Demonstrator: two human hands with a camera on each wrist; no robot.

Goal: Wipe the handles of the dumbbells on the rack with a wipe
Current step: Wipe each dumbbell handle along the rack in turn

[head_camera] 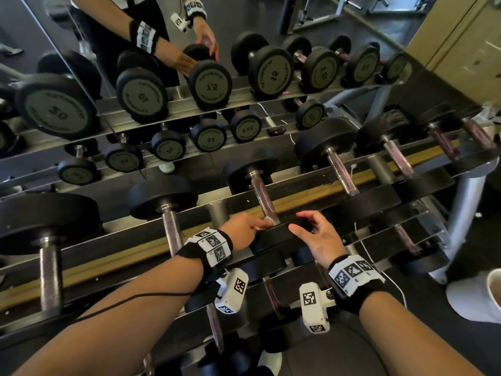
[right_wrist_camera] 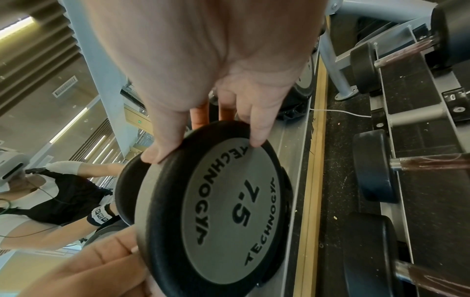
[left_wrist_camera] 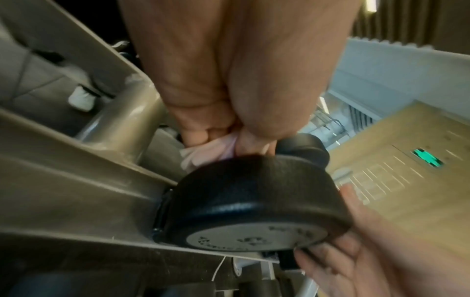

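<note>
Left hand (head_camera: 242, 229) pinching crumpled white wipe (head_camera: 267, 221) against knurled steel dumbbell handle (head_camera: 262, 197). Right hand (head_camera: 315, 237) curling round black rubber 7.5 dumbbell head (right_wrist_camera: 223, 211).

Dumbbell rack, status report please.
Left hand grips wipe at 7.5 dumbbell's handle. Right hand steadies its near head. Nothing in the way.

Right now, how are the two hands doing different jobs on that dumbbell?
The left hand pinches a white wipe against the dumbbell handle; the right hand holds no wipe. The left is curled, while the right spreads its fingers over the 7.5 dumbbell head. Both touch one dumbbell.
</note>
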